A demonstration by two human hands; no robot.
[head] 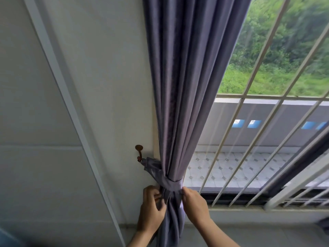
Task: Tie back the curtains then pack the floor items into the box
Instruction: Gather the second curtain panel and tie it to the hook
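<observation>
Both hands work at the gathered curtain (179,97), just under its tieback (170,182).

The left hand (153,209) reaches up left of the curtain, fingers curled, pinching a fold of fabric. The right hand (195,205) angles in from the curtain's right, fingertips pinched on its edge below the tieback, which loops over the wall hook (139,154) left of the curtain.

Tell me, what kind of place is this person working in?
Probably a room in a home, at a window. A gathered purple-grey fabric curtain is held by a matching tie-back band looped to a brown wall hook, and white metal window bars look onto greenery and a tiled ledge.
</observation>
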